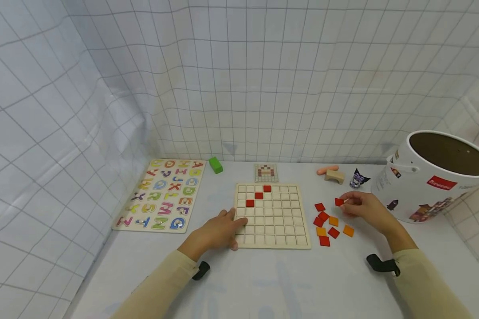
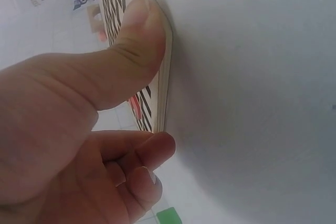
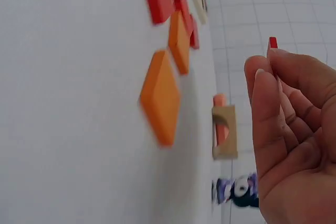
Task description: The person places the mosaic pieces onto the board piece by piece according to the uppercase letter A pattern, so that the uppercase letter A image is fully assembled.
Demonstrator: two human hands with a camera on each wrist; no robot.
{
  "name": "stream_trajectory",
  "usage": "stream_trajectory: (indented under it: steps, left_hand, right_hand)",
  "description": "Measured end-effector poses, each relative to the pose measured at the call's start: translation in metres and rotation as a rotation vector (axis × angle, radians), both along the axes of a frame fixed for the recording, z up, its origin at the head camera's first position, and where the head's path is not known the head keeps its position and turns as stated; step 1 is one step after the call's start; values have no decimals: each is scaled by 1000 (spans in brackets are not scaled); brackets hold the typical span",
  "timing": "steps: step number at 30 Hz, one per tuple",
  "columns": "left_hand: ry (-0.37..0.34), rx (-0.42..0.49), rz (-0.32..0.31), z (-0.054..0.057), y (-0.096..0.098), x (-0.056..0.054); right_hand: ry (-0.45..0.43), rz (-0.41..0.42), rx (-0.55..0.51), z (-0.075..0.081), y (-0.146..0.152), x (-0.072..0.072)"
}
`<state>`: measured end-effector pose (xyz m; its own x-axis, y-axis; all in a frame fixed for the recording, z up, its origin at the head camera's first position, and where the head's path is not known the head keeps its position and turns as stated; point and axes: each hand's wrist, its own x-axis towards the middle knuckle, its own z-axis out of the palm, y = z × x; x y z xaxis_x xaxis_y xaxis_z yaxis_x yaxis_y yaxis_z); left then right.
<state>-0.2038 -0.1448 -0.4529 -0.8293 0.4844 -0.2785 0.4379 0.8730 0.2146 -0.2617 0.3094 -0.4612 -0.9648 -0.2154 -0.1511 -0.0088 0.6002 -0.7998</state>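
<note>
A wooden grid board [image 1: 279,221] lies flat on the table, with three red tiles [image 1: 259,196] set diagonally in its upper left squares. My left hand [image 1: 219,230] holds the board's left edge near the front corner. In the left wrist view its thumb [image 2: 139,40] lies over the board's edge and its other fingers [image 2: 155,150] are bent beside it. My right hand [image 1: 363,208] pinches a red square tile [image 1: 339,202] between thumb and fingertips, raised above the table in the right wrist view. Several loose red tiles [image 1: 324,241] and orange tiles [image 1: 348,230] lie left of that hand.
A small pattern card [image 1: 266,173] lies behind the board. To the left are an alphabet puzzle [image 1: 161,195] and a green block [image 1: 215,165]. At the right stand a wooden arch block [image 1: 334,177], a small figurine [image 1: 359,178] and a large white bucket [image 1: 403,190].
</note>
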Motion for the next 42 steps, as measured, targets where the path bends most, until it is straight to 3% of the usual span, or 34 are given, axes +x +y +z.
stream_trajectory:
  steps: [6,11,14,20,27,42]
  left_hand:
    - [5,-5,8,3,-1,0]
    - [-6,-17,-6,2,1,-1]
    - [-9,-23,-8,4,2,0]
    - [-10,-27,-17,7,3,1]
    - [0,-31,-36,8,1,3]
    - [23,-13,-57,5,-1,1]
  right_hand:
    - [14,38,-171,15,-59,-18]
    - [-35,121,-234,11,-126,-27]
    - [-38,204,-222,4,-166,-26]
    - [35,294,-27,-4,-220,-20]
    - [99,333,94,-8,-244,-17]
    - [142,326,157,-8,-251,-13]
